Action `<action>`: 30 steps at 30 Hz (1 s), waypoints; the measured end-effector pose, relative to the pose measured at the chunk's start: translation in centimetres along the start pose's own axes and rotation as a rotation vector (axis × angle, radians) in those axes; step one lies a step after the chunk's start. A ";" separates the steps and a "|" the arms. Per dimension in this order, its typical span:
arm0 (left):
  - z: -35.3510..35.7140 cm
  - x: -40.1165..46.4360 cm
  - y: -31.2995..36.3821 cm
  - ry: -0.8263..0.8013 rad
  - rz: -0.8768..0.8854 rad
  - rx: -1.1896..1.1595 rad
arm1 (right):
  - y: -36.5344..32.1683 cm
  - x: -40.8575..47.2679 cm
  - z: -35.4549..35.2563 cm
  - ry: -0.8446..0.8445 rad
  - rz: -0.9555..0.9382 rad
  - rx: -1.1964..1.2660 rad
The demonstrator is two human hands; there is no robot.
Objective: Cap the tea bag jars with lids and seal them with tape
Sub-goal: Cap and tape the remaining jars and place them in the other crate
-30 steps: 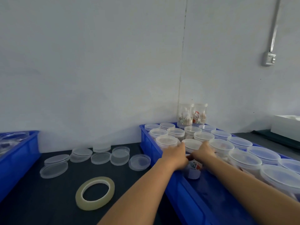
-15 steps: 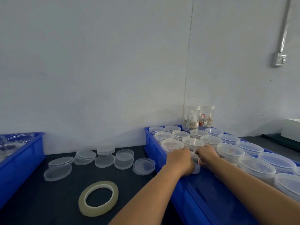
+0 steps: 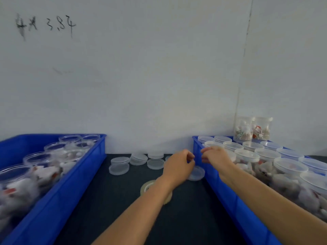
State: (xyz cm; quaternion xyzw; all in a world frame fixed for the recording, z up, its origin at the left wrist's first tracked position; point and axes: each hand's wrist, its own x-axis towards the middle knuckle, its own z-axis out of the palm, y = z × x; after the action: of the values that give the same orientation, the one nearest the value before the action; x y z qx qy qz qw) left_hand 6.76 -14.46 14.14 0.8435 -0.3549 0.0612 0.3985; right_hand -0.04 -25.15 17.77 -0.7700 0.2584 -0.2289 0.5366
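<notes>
Right bin jars are capped, left bin jars still lidless, while both hands hover, fingers curled, holding nothing visible.

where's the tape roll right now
In the head view the tape roll lies flat on the dark table between the two blue bins, partly hidden under the left forearm, just nearer than the loose lids.
</notes>
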 end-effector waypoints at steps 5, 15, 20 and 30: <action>-6.1 -6.5 -3.1 0.070 -0.178 0.107 | -1.9 -4.9 5.8 -0.255 -0.027 0.078; -13.9 -15.8 -8.7 0.027 -0.388 0.905 | -3.4 -12.5 20.0 -0.587 0.009 0.134; -18.5 -16.7 -10.3 0.125 -0.364 0.870 | -5.4 -13.7 24.0 -0.591 -0.074 0.209; -27.5 -20.0 -15.4 0.222 -0.743 1.046 | -8.0 -16.1 30.6 -0.669 -0.526 -0.026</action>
State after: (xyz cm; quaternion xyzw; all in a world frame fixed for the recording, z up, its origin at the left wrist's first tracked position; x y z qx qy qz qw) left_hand 6.84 22.83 15.30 0.9813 0.0804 0.1709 -0.0359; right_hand 8.17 9.22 14.35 -0.8483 -0.1323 -0.0924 0.5044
